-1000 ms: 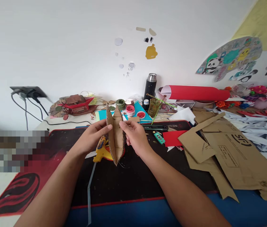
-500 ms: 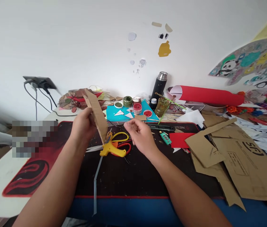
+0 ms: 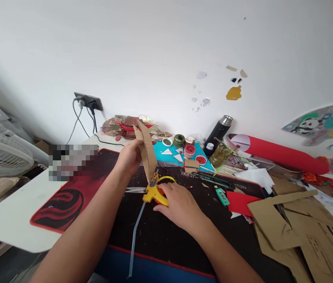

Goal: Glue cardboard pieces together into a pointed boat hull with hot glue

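My left hand (image 3: 129, 157) is closed on a bent cardboard piece (image 3: 149, 155), held upright above the mat with its two panels forming a narrow V. My right hand (image 3: 181, 204) is around the handle of a yellow glue gun (image 3: 154, 193), thumb and fingers apart on either side of it. A long translucent glue stick (image 3: 135, 232) trails from the gun's back toward the table's front edge. Scissors (image 3: 135, 190) lie beneath the gun, their blades pointing left and their handles partly hidden by my right hand.
A dark mat (image 3: 160, 239) covers the table. Behind are paint pots (image 3: 189, 151) on a blue sheet (image 3: 165, 157), a black thermos (image 3: 218, 131) and a glass jar (image 3: 221, 154). Cardboard sheets (image 3: 275, 228) and red paper (image 3: 241, 202) lie right; a fan (image 3: 4, 151) stands left.
My right hand has moved down and inward to the glue gun's handle. The left hand still holds the cardboard, now turned to show both panels. The camera view has shifted up and left.
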`<state>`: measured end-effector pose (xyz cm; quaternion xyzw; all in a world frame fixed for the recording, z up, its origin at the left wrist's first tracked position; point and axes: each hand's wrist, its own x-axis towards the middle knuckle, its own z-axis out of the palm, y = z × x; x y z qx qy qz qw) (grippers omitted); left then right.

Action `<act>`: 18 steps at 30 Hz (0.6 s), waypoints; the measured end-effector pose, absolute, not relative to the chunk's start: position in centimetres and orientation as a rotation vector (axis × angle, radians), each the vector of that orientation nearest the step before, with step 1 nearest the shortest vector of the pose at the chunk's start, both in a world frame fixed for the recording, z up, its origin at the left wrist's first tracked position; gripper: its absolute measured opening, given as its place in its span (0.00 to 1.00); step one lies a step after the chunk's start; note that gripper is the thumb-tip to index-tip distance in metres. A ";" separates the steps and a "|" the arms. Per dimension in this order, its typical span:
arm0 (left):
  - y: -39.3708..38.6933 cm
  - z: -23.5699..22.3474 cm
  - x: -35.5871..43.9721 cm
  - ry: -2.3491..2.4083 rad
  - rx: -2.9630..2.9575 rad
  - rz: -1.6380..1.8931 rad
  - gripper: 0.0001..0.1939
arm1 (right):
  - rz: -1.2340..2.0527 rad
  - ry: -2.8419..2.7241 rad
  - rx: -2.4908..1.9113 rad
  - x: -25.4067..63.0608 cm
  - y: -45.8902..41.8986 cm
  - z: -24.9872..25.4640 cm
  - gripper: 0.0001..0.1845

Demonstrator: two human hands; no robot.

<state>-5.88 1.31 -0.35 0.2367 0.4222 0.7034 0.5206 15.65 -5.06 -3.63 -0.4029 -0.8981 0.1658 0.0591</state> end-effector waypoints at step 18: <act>1.7 -0.5 -8.0 1.041 0.566 1.847 0.16 | 1.494 -1.633 -1.061 17.1 -2.0 -5.3 0.20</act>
